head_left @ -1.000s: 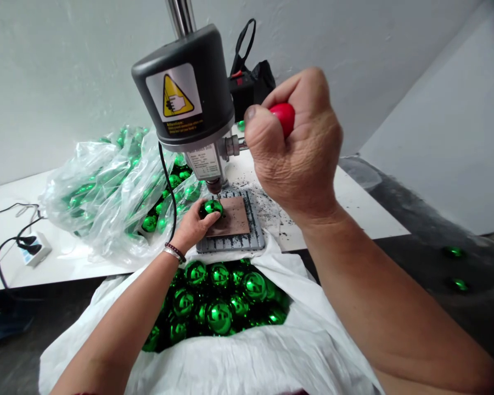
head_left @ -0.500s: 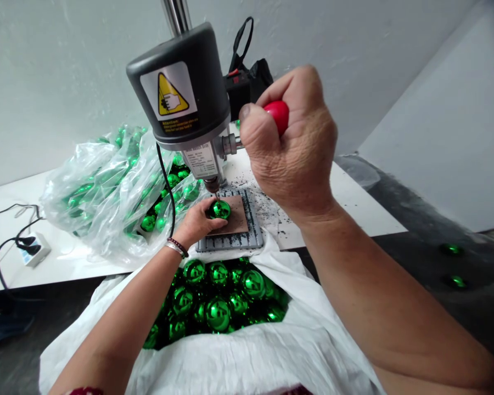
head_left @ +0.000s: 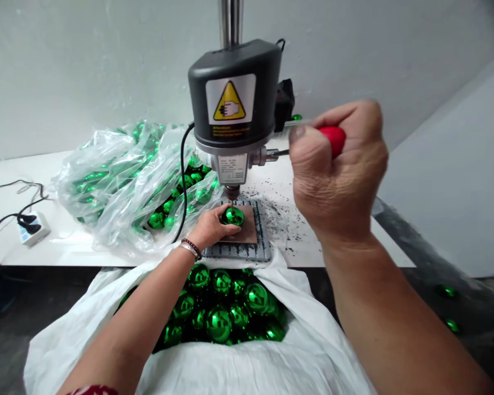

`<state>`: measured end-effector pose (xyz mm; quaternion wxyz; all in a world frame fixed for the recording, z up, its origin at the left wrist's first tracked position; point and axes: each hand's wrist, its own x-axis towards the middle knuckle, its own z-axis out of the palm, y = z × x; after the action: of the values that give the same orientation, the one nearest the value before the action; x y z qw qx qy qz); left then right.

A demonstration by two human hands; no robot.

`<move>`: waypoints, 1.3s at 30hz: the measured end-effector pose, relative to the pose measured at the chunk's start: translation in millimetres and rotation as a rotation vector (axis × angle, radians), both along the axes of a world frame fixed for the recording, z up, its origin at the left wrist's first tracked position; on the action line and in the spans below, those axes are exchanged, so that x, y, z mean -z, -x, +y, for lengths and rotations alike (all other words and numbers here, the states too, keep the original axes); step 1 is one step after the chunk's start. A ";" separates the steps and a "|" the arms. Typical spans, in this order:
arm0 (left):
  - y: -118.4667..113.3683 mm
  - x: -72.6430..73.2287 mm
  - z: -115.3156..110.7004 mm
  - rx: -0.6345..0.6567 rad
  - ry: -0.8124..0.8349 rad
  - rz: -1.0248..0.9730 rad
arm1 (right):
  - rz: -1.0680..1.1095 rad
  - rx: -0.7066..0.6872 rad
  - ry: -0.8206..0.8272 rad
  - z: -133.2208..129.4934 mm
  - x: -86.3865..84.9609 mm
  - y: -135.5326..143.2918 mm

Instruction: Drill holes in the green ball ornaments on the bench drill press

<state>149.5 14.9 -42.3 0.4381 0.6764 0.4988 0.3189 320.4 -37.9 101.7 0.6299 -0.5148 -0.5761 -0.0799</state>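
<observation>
My left hand grips a shiny green ball ornament between thumb and fingers. The ornament rests on a brown square board on the drill's slotted grey base. Right above it points the bit under the chuck of a small bench drill; whether the bit touches the ornament I cannot tell. My right hand is closed round the red knob of the drill's feed lever. Part of the knob is hidden by the fingers.
A clear plastic bag of green balls lies on the white table at left. In front sits a white sack with several green balls. Dark shavings surround the base. A power strip and cords lie far left.
The view has turned left and levelled, so the drill appears farther right and more upright. Both hands keep their holds on the ornament and the knob.
</observation>
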 end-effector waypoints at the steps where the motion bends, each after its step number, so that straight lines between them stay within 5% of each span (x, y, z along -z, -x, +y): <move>1: 0.3 1.6 0.0 0.003 -0.003 -0.001 | 0.001 0.004 -0.009 -1.1 1.8 0.5; 11: 1.7 -1.0 -1.5 0.028 -0.035 0.089 | -0.015 0.067 -0.143 -5.8 19.4 5.2; 31: 3.0 -4.0 -3.6 0.038 -0.019 0.138 | -0.053 0.017 -0.159 -18.8 67.7 10.4; 34: 1.7 -7.8 -3.3 0.040 -0.025 0.166 | -0.049 0.038 -0.187 -15.0 57.3 9.2; 39: -2.4 -17.6 -10.4 0.002 -0.068 0.269 | -0.019 0.046 -0.021 6.7 -3.1 1.8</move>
<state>151.9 4.5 -24.7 0.3446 0.7281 0.5412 0.2414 318.6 -31.2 104.8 0.6277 -0.5206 -0.5691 -0.1053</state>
